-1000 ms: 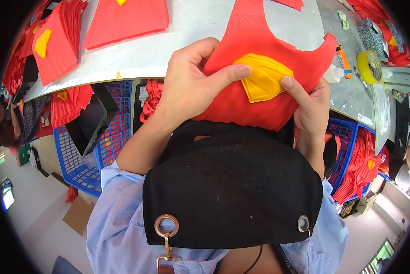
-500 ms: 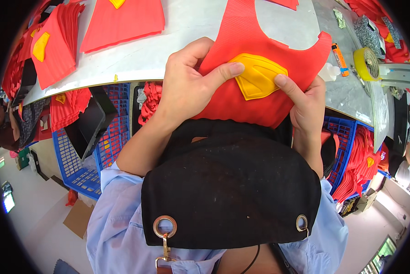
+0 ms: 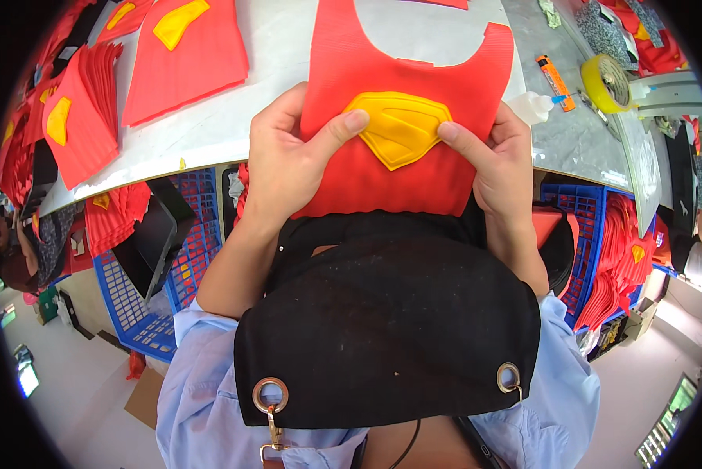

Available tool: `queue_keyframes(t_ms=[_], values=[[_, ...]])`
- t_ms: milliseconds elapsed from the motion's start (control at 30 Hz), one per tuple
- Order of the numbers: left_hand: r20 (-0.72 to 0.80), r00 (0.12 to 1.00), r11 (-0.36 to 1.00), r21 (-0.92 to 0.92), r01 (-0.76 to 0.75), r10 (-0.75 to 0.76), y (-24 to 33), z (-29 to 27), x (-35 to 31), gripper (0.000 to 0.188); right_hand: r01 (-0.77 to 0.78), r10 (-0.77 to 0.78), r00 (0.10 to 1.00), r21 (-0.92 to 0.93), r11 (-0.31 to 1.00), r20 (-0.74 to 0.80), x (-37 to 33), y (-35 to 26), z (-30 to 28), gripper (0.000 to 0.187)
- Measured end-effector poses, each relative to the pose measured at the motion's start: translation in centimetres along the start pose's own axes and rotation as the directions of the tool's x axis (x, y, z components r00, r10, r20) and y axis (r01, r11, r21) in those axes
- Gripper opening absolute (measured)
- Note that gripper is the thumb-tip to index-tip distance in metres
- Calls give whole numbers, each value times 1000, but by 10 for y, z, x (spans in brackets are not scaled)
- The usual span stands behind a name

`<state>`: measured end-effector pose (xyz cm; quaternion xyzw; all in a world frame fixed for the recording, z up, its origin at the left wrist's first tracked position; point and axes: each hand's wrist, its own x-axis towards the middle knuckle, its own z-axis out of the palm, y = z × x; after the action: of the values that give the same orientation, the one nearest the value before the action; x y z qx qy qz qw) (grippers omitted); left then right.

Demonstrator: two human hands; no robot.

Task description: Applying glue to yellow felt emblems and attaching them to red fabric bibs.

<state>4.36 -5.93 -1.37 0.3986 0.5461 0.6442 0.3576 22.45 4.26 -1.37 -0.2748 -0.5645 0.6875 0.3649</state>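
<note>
A red fabric piece with two strap-like upper arms and a curved neckline [image 3: 413,191] hangs over the table's near edge toward my lap. On its middle lies a yellow shield-shaped patch [image 3: 402,129] with a raised outline. My left hand [image 3: 292,152] grips the piece at its left side, thumb pressed on the patch's left corner, fingers behind the cloth. My right hand [image 3: 499,160] holds the right side the same way, its thumb at the patch's right corner. The fingertips behind the fabric are hidden.
Stacks of red pieces with yellow patches [image 3: 190,66] lie on the grey-white table [image 3: 280,47] at left. At right are a white squeeze bottle [image 3: 531,108], an orange cutter [image 3: 555,82] and a yellow tape roll [image 3: 606,84]. Blue plastic crates [image 3: 143,313] flank me below.
Both hands have shifted left with the red piece, which now sits straighter and flatter before me. The grip at the patch's two corners stays the same.
</note>
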Motion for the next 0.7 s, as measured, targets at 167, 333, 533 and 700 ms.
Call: queue_keyframes(t_ms=[167, 333, 533, 700], values=[[25, 999, 999, 2, 32, -32, 1, -2, 3, 25, 9, -9, 1000, -21, 1000, -6, 3, -1, -1, 34], [-16, 1000, 997, -72, 23, -24, 7, 2, 7, 25, 36, -37, 999, -29, 999, -4, 4, -2, 4, 32], [127, 992, 994, 109, 14, -28, 15, -9, 0, 24, 30, -29, 999, -49, 998, 34, 0, -2, 10, 32], [-39, 999, 978, 207, 7, 1, 53, -63, 32, 21, -33, 37, 998, -74, 997, 58, 0, -3, -5, 36]])
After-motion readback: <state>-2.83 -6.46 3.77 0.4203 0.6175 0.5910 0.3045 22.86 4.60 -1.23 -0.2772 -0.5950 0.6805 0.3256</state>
